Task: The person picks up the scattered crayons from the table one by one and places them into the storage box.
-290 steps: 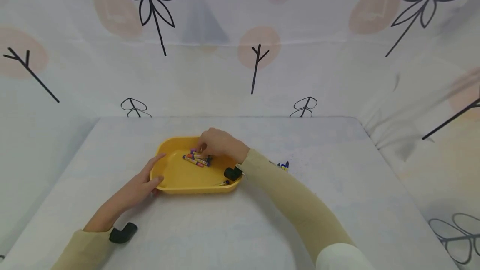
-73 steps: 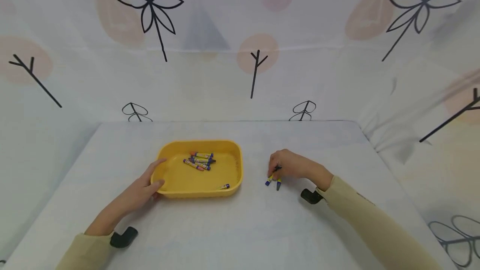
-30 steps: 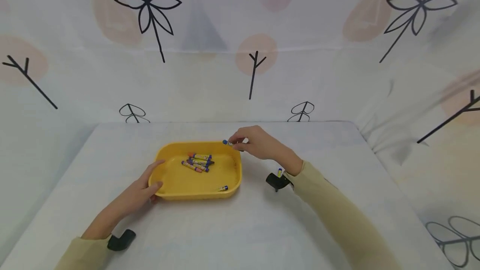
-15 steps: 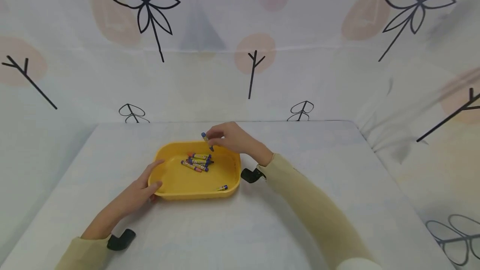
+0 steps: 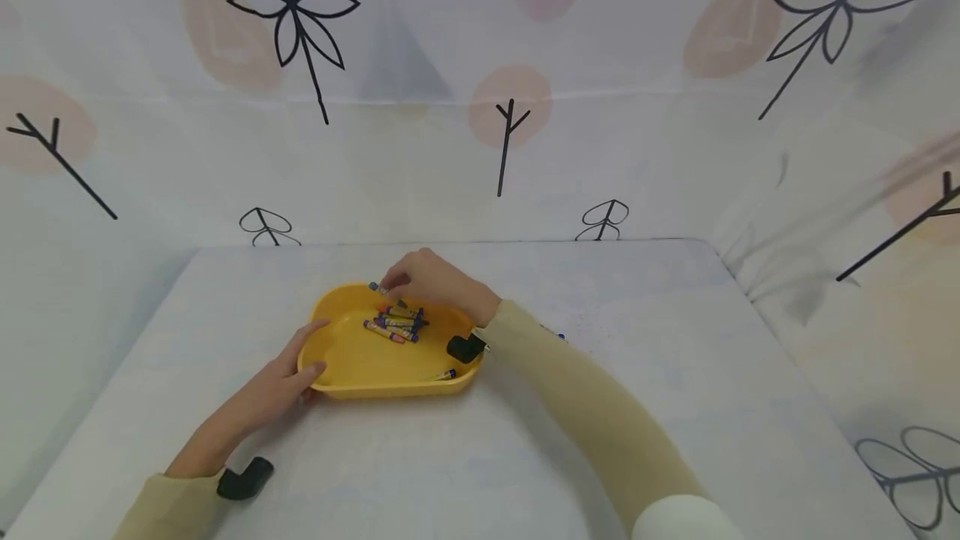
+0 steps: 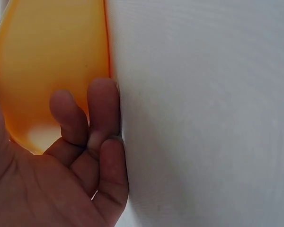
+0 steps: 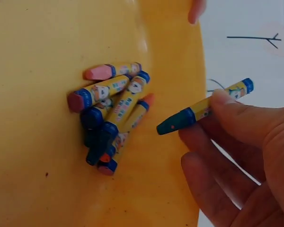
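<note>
My left hand (image 5: 281, 369) grips the left end of a yellow plastic tray (image 5: 360, 373), thumb over the rim and the other fingers against its outside. Above the tray's far side, my right hand (image 5: 435, 280) pinches a dark green crayon (image 7: 180, 121) between thumb and fingers. In the right wrist view this crayon is tilted, its coloured end towards a heap of crayons (image 7: 125, 106) with yellow wrappers and blue bands. That heap lies on the tray floor, apart from the held crayon.
A single crayon (image 5: 447, 375) lies in the tray's near right corner. To the right on the white table (image 5: 420, 473), a crayon (image 5: 560, 336) shows partly behind the right sleeve. A patterned cloth (image 5: 420, 165) hangs at the back.
My right hand has picked up a crayon from the table at right and carried it left, over the tray's far side. The left hand stays on the tray.
</note>
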`<move>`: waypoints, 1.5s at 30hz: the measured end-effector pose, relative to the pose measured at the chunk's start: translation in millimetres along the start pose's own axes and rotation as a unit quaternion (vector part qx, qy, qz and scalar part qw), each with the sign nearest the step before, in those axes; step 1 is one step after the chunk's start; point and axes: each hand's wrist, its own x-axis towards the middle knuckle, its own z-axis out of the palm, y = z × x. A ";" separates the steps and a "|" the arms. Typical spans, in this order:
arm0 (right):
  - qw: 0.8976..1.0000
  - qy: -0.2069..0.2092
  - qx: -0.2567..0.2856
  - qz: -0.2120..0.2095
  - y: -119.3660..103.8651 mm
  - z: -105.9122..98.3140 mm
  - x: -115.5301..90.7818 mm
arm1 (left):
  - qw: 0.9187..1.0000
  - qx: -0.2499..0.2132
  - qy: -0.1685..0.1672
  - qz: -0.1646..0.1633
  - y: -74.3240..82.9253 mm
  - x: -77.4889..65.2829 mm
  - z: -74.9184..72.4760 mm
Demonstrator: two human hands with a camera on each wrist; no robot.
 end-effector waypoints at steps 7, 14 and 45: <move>0.992 -0.020 -0.100 0.071 -9.0 9.1 0.9 | 1.000 0.014 0.003 -0.003 1.3 0.0 -0.1; 0.979 -0.031 -0.185 0.078 -11.7 16.8 -1.4 | 1.000 0.007 0.002 0.003 -1.3 0.6 0.8; 0.983 0.027 0.176 0.051 112.6 -30.3 -167.4 | 1.000 0.016 0.006 -0.008 -0.9 0.6 0.8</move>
